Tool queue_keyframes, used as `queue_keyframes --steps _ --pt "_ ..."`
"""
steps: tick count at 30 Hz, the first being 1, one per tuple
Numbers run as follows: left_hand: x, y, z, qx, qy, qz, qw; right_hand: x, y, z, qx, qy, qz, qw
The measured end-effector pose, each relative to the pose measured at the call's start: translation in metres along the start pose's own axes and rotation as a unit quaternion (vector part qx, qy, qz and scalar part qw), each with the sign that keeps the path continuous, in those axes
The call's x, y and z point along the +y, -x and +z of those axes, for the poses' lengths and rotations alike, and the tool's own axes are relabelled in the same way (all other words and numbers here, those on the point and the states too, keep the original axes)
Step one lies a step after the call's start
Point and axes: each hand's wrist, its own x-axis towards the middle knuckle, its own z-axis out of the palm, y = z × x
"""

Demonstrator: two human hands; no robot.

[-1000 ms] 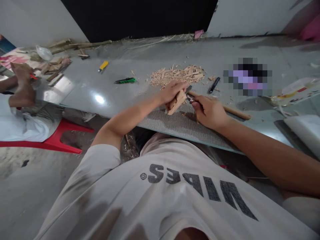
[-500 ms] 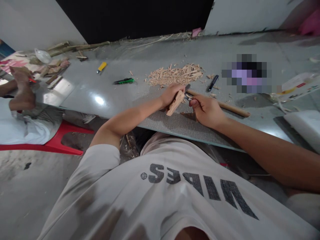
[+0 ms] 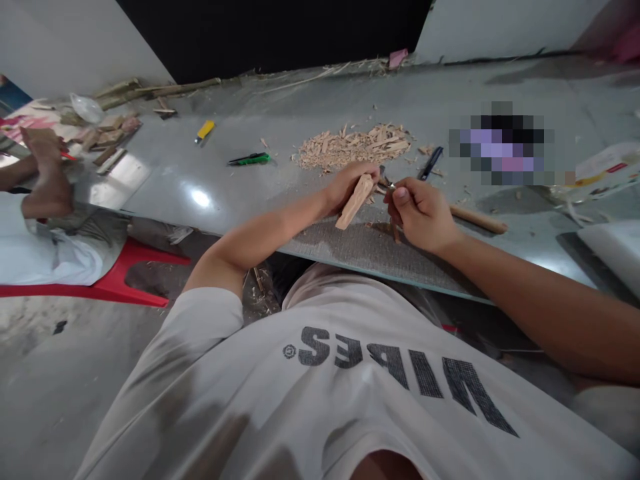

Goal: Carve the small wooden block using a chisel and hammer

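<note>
My left hand [image 3: 350, 183] is closed around a small carved block of pale wood [image 3: 354, 203], which tilts with its lower end toward me. Just right of it, my right hand [image 3: 423, 212] grips a knife [image 3: 385, 180], its short metal blade pointing left close to the wood; the handle is mostly hidden in my fist. Under both hands lies a grey textured mat [image 3: 327, 241] with a few chips. A round wooden stick [image 3: 480, 219] on the table passes behind my right hand.
Beyond my hands spreads a heap of wood shavings [image 3: 345, 148]. A dark cutter [image 3: 431, 163], a green cutter [image 3: 250, 159] and a yellow cutter [image 3: 205, 131] lie on the glass-topped table [image 3: 165, 157]. At left, a person [image 3: 47, 183] sits on a red chair [image 3: 130, 270] near wood scraps [image 3: 110, 137].
My right hand has shifted slightly right with the knife, drawing the blade off the block. The block has turned a little, showing more of its broad face.
</note>
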Motion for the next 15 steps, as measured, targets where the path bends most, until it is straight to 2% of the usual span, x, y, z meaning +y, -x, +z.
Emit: queue_keyframes --steps 3,5,8,10,12,15 --pt "-0.007 -0.011 -0.013 0.005 -0.084 0.044 0.995 -0.001 0.005 -0.002 -0.029 0.025 0.003 0.999" --pt "-0.011 -0.021 -0.02 0.023 -0.171 0.087 0.981 -0.001 0.007 -0.004 -0.038 0.059 0.005 0.998" --pt "-0.014 -0.034 -0.028 0.072 -0.291 0.176 0.938 0.003 0.004 -0.011 -0.015 0.146 0.015 0.989" --pt "-0.013 -0.039 -0.034 0.092 -0.332 0.226 0.911 0.008 0.0 -0.018 0.016 0.191 0.02 0.981" --pt "-0.009 -0.039 -0.043 0.078 -0.345 0.259 0.899 0.013 -0.006 -0.026 0.043 0.208 0.027 0.977" --pt "0.001 -0.032 -0.06 -0.007 -0.352 0.27 0.896 0.023 -0.013 -0.038 0.07 0.209 0.039 0.975"
